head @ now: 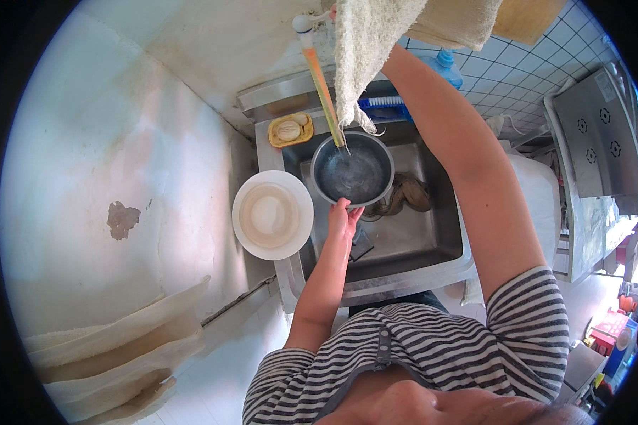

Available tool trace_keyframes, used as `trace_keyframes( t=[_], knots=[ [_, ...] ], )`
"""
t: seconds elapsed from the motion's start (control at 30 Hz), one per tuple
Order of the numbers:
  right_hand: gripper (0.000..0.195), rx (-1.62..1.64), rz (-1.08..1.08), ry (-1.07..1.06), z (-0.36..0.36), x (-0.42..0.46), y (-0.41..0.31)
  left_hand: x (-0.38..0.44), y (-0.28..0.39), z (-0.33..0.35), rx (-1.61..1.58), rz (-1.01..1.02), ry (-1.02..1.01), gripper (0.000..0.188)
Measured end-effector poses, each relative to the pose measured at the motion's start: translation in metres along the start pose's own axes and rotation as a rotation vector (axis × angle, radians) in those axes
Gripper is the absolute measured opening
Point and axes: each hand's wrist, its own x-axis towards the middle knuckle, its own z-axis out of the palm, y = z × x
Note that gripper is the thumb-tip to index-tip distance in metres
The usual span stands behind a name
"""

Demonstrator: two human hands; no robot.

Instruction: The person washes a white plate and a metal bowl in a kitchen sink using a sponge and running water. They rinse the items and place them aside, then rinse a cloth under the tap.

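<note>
My left hand (346, 217) grips the near rim of a round grey metal basin (353, 172) held over the sink. A yellow-orange hose (321, 87) runs down from a white tap (302, 23) into the basin, where the water looks stirred. My right arm reaches up behind a hanging cream towel (364, 48); only a fingertip of my right hand (333, 11) shows, at the end of the tap's lever, and its grip is hidden. A brown wet cloth-like bundle (410, 192) and a small dark flat piece (361, 249) lie in the steel sink (404, 241).
A white bowl (273, 215) sits on the sink's left edge, below a yellow soap dish (291, 130) with soap. Behind the sink are a blue brush (381, 102) and a blue bottle (446, 66). Cloths hang at lower left; a metal panel (598, 133) stands at right.
</note>
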Motion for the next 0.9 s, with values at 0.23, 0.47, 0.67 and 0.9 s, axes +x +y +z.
trace_keyframes(
  t=[0.23, 0.47, 0.67, 0.9],
  knots=[
    [0.012, -0.01, 0.013, 0.006, 0.0006, -0.0056, 0.0018, -0.0015, 0.0034, 0.0023, 0.045, -0.014, 0.03, 0.029],
    [0.012, -0.017, 0.013, 0.006, 0.0022, -0.0059, -0.0018, -0.0019, 0.003, 0.0029, 0.047, -0.02, 0.026, 0.028],
    [0.011, -0.019, 0.005, 0.004, 0.0029, -0.0081, -0.0058, 0.003, 0.0016, -0.002, 0.042, -0.03, 0.035, 0.028],
    [0.011, -0.032, 0.012, 0.008, 0.002, -0.0091, -0.0051, 0.0001, 0.0031, -0.0009, 0.04, -0.018, 0.021, 0.027]
  ],
)
